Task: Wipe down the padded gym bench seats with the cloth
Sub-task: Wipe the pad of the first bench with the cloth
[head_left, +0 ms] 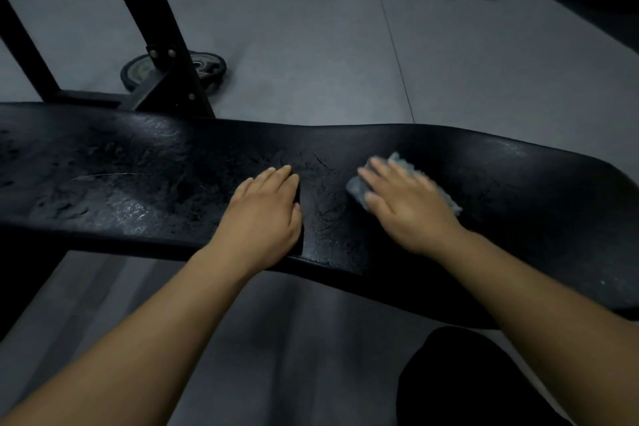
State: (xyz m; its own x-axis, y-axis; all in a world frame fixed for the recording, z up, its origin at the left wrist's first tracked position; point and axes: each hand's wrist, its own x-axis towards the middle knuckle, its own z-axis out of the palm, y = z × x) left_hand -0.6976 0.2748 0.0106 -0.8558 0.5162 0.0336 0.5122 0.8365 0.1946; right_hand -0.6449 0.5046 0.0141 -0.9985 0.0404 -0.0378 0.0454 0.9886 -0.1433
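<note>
R hand (409, 199) lies flat, fingers straight, pressing cloth (404, 162) under its palm, mid bench (138, 176). L hand (266, 207) flat w/ nothing held, by near edge.

Both bare arms stretched forward, left hand (266, 206) flat, palm down, fingers straight and together, right hand (409, 204) palm down, fingers extended and spread, slightly blurred, hands apart
</note>
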